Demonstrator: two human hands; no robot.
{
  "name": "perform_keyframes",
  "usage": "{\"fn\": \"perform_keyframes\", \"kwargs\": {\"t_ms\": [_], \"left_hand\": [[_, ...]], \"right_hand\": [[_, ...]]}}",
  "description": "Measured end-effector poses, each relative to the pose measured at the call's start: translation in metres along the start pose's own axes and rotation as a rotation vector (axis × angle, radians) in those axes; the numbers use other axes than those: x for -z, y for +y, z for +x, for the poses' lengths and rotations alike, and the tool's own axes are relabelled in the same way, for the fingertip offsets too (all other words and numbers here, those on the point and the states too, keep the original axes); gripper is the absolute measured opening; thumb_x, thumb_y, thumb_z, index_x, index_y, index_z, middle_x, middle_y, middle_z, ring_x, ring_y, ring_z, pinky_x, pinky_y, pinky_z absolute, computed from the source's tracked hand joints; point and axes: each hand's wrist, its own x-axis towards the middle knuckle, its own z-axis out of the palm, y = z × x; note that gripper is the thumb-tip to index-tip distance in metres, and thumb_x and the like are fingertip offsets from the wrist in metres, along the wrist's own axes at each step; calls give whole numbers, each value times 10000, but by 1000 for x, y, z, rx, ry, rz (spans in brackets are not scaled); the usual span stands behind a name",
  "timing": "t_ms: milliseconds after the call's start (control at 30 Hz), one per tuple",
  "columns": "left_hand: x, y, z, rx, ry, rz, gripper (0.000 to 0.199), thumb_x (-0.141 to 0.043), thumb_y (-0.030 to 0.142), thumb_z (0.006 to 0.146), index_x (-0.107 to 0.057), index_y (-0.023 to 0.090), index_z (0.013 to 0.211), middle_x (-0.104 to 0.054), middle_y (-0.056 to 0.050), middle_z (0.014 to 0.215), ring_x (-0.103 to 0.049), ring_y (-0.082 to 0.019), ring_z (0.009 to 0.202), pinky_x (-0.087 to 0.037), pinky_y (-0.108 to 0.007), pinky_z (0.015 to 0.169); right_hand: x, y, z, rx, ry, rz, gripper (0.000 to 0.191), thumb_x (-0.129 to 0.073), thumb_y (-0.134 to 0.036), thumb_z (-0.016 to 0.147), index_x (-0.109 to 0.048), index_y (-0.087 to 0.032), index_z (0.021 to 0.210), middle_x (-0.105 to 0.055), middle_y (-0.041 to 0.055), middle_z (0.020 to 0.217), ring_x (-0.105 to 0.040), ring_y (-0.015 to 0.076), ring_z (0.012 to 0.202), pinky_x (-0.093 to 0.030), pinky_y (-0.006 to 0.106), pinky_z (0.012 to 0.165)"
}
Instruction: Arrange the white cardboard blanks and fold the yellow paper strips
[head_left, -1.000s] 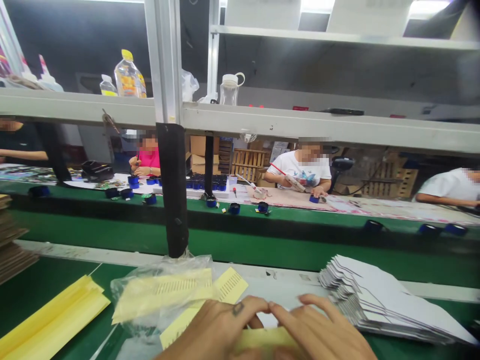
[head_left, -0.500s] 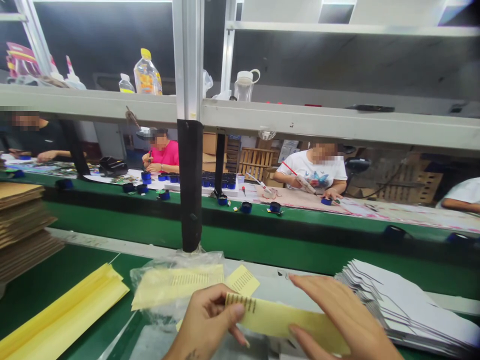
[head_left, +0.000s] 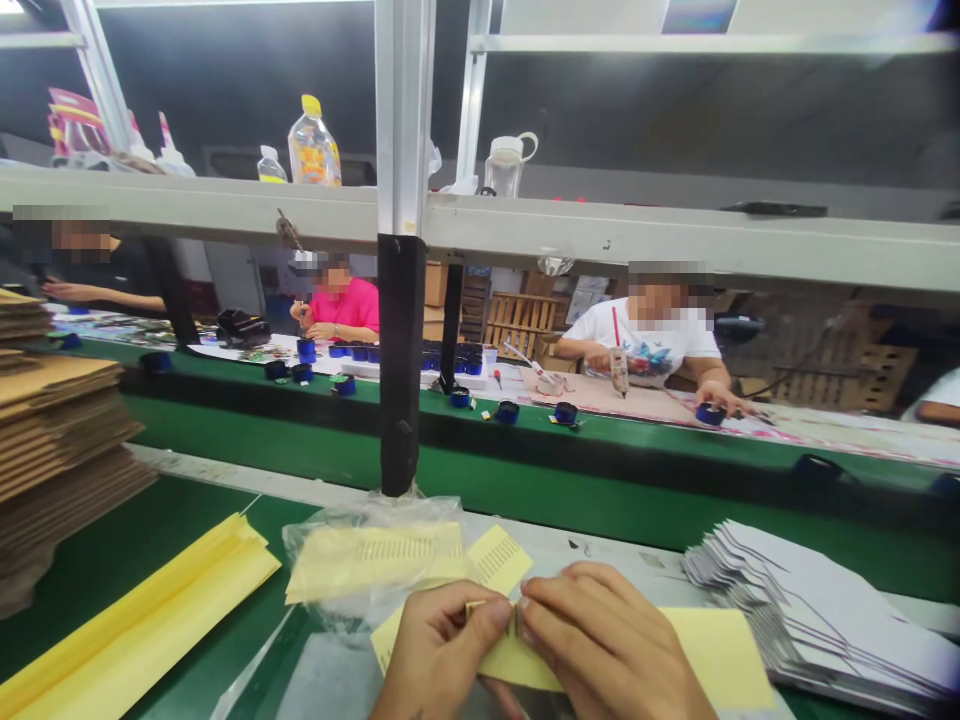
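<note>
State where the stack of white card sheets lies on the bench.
In the head view, the stack of white card sheets lies fanned at the lower right on the green bench, just right of the right hand.

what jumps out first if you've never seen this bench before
At the bottom centre, the left hand and right hand pinch a pale yellow strip between their fingertips. Around them lie a clear bag of yellow strips, a folded yellow sheet stack to the left and fanned white cards to the right. Beyond, a green conveyor belt runs across, with people seated behind it.
</note>
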Motion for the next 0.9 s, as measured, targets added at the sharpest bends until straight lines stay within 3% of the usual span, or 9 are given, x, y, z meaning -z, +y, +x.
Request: {"fn": "perform_keyframes", "kwargs": {"t_ms": [100, 200, 300, 400, 600, 667, 800, 900], "left_hand": [[-1, -6, 0, 16, 13, 24, 452, -704, 599, 804, -751, 152, 845, -704, -36, 673, -662, -162, 438, -506, -217, 416], [-5, -9, -3, -57, 94, 106, 460, -729, 617, 767, -762, 159, 795, -697, -29, 623, -679, -172, 466, -515, -214, 454], [-12, -9, -7, -150, 198, 210, 424, -744, 605, 759, -777, 182, 752, -704, -28, 612, -691, -166, 483, -504, -197, 487], [-16, -8, -10, -135, 214, 214, 438, -743, 623, 747, -771, 187, 718, -682, -21, 566, -678, -164, 448, -483, -195, 450], [-13, -12, -9, 54, 147, 103, 491, -732, 663, 726, -700, 177, 658, -649, -8, 507, -648, -179, 420, -470, -225, 386], [-11, -15, -8, 46, 121, 92, 485, -727, 655, 738, -708, 174, 684, -667, -15, 515, -657, -185, 431, -481, -230, 401], [-10, -17, -8, -51, 127, 137, 444, -728, 608, 775, -750, 165, 742, -699, -38, 531, -690, -189, 472, -506, -220, 466], [-11, -15, -9, -135, 148, 197, 436, -719, 593, 791, -770, 163, 740, -713, -54, 554, -699, -191, 486, -517, -222, 494]], "right_hand": [[-1, -2, -3, -19, 25, 1, 216, -519, -9, 857, -664, -158, 914, -756, 66, 841, -692, 148, 681, -550, 322, 753], [1, 0, -3, -135, 44, 78, 189, -536, -52, 862, -637, -162, 978, -748, 67, 859, -688, 161, 711, -563, 305, 702], [5, 2, -4, -188, -32, 143, 203, -550, -66, 862, -633, -161, 1021, -741, 65, 858, -674, 160, 698, -558, 275, 621], [9, 1, -6, -96, -53, 90, 205, -513, -35, 865, -662, -165, 921, -750, 64, 825, -671, 147, 655, -547, 264, 591], [11, -6, -17, 186, -90, -259, 263, -448, -51, 920, -700, -123, 941, -797, 88, 873, -748, 220, 746, -578, 332, 642], [9, -5, -18, 121, -80, -177, 240, -463, -42, 902, -682, -131, 942, -789, 90, 868, -737, 210, 735, -577, 321, 636], [8, -1, -14, -147, -52, 81, 213, -552, -88, 885, -628, -153, 1073, -755, 90, 914, -718, 185, 786, -588, 274, 668], [10, 0, -8, -157, -85, 173, 205, -550, -68, 878, -634, -161, 1040, -741, 70, 868, -702, 165, 740, -581, 256, 641]]}}
